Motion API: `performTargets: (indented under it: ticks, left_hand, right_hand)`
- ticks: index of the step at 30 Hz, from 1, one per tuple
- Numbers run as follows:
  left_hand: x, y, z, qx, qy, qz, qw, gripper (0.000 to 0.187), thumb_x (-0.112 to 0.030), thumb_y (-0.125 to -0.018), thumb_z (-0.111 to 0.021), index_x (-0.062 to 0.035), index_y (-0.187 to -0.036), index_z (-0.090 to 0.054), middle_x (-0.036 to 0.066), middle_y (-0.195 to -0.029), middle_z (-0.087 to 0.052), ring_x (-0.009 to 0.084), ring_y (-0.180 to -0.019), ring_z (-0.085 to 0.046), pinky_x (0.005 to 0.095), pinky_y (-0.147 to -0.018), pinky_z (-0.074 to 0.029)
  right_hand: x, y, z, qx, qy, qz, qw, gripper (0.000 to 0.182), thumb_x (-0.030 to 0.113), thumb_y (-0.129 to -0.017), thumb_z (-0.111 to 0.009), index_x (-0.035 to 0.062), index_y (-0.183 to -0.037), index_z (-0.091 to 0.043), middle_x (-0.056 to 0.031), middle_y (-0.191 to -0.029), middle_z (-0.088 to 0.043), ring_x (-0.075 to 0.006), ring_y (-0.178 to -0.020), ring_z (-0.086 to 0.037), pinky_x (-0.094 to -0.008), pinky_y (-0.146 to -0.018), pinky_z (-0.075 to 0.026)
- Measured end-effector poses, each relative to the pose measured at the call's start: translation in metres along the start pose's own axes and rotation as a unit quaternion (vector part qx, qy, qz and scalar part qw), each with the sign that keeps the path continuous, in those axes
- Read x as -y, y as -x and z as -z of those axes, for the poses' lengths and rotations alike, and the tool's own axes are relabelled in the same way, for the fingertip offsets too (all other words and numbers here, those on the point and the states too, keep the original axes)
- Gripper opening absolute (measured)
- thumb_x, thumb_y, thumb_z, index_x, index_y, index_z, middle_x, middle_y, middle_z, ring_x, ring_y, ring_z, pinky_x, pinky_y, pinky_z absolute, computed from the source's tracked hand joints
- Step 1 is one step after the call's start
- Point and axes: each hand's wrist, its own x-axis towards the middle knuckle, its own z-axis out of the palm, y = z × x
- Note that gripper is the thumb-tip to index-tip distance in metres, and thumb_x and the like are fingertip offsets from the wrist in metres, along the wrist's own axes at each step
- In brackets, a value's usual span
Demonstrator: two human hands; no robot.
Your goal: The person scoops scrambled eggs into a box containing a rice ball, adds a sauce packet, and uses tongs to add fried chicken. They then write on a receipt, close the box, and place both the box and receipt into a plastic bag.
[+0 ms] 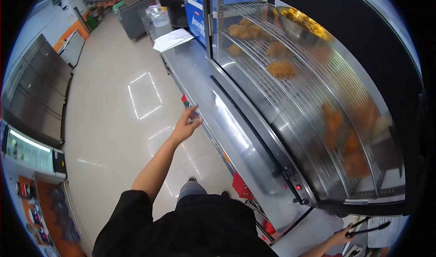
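My left hand (185, 124) is stretched out over the front edge of the steel counter (227, 125), its fingers apart and nothing visible in them. Just beyond the fingertips, a small red and green item (185, 101) shows at the counter's edge. At the lower right, my right hand (339, 237) grips a pair of black tongs (370, 229), whose arms are spread. Behind glass, the food warmer (290, 103) holds breaded fried pieces (281, 69) on wire racks, and a metal bowl (299, 30) of yellow food sits on the upper rack.
A blue cooler box (196, 19) stands at the far end of the counter, with white papers (172, 40) beside it. Below the counter's front edge hangs a red object (241, 186). Tiled floor (113, 121) lies to the left, with steel refrigerators (38, 91) along the wall.
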Motion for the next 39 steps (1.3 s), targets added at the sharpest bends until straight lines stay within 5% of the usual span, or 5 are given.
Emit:
performTargets:
  ticks: [6,9,18,31,39]
  left_hand:
    - [-0.092,-0.202,0.019,-0.074,0.03,-0.266,0.961,0.1,-0.013,-0.082,-0.077,-0.0119,-0.156,-0.01,0.013,-0.155,-0.016,0.0312,-0.139,-0.029,0.0481,-0.109,-0.037]
    - [-0.103,-0.247,0.016,-0.033,0.078,-0.307,0.948,0.104,-0.012,-0.08,-0.076,-0.01,-0.156,-0.004,0.014,-0.157,-0.011,0.0317,-0.143,-0.023,0.0489,-0.111,-0.034]
    - [-0.094,-0.267,0.016,0.032,0.171,-0.333,0.927,0.104,-0.009,-0.074,-0.071,-0.0071,-0.156,-0.007,0.016,-0.153,-0.019,0.0299,-0.141,-0.027,0.0425,-0.104,-0.04]
    - [-0.106,-0.194,-0.042,0.433,0.332,-0.266,0.795,0.071,-0.009,-0.084,-0.066,-0.0086,-0.148,-0.036,0.013,-0.149,-0.038,0.0258,-0.137,-0.038,0.039,-0.099,-0.046]
    - [-0.009,-0.171,-0.029,0.784,0.028,-0.096,0.613,0.047,-0.027,-0.092,-0.068,-0.0052,-0.132,-0.057,0.013,-0.118,-0.068,0.0251,-0.108,-0.065,0.0346,-0.094,-0.049]
  right_hand:
    - [0.228,0.124,0.159,-0.043,-0.03,0.113,0.992,0.068,0.063,-0.078,-0.072,-0.0023,-0.094,-0.059,-0.0178,-0.085,-0.064,-0.0312,-0.075,-0.061,-0.0436,-0.065,-0.049]
    - [0.119,0.162,0.217,-0.104,0.057,0.065,0.991,0.065,0.028,-0.079,-0.084,-0.0042,-0.128,-0.054,-0.0191,-0.118,-0.063,-0.0273,-0.103,-0.061,-0.0375,-0.089,-0.05]
    - [0.373,0.392,0.3,0.073,-0.017,0.01,0.997,0.08,0.002,-0.08,-0.076,0.005,-0.148,-0.034,-0.0056,-0.106,-0.055,-0.0156,-0.085,-0.049,-0.0292,-0.079,-0.045]
    - [0.585,0.435,0.246,0.322,-0.096,0.049,0.941,0.089,0.023,-0.061,-0.089,-0.0013,-0.136,-0.048,-0.0094,-0.118,-0.049,-0.0153,-0.083,-0.06,-0.0216,-0.054,-0.046]
    - [0.685,0.456,0.16,0.377,0.043,0.155,0.912,0.069,0.017,-0.073,-0.082,-0.0071,-0.13,-0.051,-0.0169,-0.107,-0.054,-0.0207,-0.07,-0.059,-0.0304,-0.056,-0.051]
